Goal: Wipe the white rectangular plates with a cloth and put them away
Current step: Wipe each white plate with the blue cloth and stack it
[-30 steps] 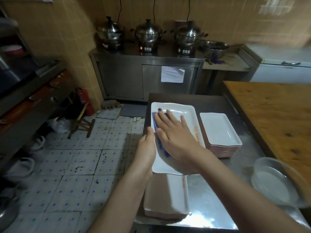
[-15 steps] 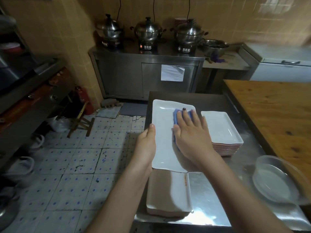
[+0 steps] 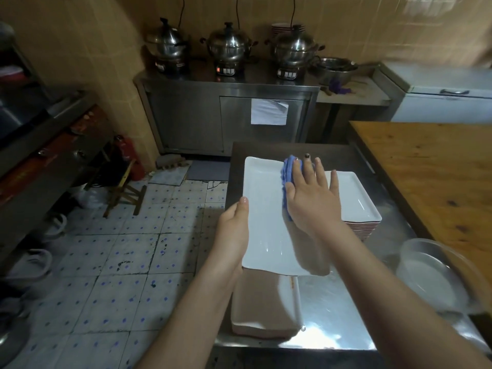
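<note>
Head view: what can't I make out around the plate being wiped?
Blue cloth: mostly under the right hand, head view.
White rectangular plate: right side covered by that hand and forearm.
Left hand: fingers hidden beneath the plate's edge.
Near stack of plates: far end under the held plate; count unclear.
Glass bowl: blurred, cut by the right edge.

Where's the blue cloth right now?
Head view, centre: the blue cloth lies under the right hand, pressed on the far end of the plate that the left hand holds.
</note>
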A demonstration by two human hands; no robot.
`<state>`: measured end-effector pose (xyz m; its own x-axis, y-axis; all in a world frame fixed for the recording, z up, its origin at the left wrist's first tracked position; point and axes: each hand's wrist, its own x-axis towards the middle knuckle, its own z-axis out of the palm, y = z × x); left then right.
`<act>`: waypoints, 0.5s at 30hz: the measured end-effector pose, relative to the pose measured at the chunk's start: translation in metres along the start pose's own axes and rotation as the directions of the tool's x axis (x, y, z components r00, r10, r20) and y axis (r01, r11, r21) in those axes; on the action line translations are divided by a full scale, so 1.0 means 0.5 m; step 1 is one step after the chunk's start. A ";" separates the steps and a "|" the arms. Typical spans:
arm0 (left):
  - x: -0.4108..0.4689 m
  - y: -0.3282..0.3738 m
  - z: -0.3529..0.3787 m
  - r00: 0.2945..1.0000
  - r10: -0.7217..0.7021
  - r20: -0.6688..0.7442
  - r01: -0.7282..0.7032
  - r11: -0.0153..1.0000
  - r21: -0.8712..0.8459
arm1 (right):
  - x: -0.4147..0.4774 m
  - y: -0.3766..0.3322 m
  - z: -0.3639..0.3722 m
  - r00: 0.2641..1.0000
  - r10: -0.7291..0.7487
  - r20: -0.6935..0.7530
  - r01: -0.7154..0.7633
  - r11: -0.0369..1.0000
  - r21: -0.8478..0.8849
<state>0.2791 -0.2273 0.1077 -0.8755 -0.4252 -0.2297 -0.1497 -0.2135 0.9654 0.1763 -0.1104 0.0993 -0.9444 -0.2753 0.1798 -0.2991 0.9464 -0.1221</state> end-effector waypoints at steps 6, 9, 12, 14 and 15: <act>0.017 0.007 0.012 0.997 -0.014 -0.072 0.007 0.996 -0.094 | -0.104 -0.104 -0.015 0.978 -0.173 0.115 0.149 0.970 0.191; 0.027 0.011 0.007 0.997 -0.013 -0.079 0.006 0.996 -0.091 | -0.142 -0.112 -0.021 0.950 -0.278 0.146 0.239 0.942 0.236; 0.032 0.010 0.000 0.992 -0.007 -0.127 -0.003 0.997 -0.073 | -0.151 -0.069 -0.020 0.951 -0.277 0.138 0.262 0.958 0.116; 0.033 0.013 -0.007 0.989 -0.002 -0.151 -0.009 0.998 -0.068 | -0.153 -0.030 -0.013 0.968 -0.221 0.123 0.220 0.975 0.021; 0.032 0.016 -0.008 0.989 0.004 -0.146 -0.013 0.998 -0.055 | -0.149 -0.015 -0.010 0.973 -0.201 0.114 0.204 0.979 -0.016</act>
<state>0.2656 -0.2393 0.1113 -0.7996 -0.5501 -0.2410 -0.1130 -0.2564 0.9600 0.2495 -0.0960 0.0915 -0.8742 -0.4776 0.0880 -0.4835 0.8728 -0.0671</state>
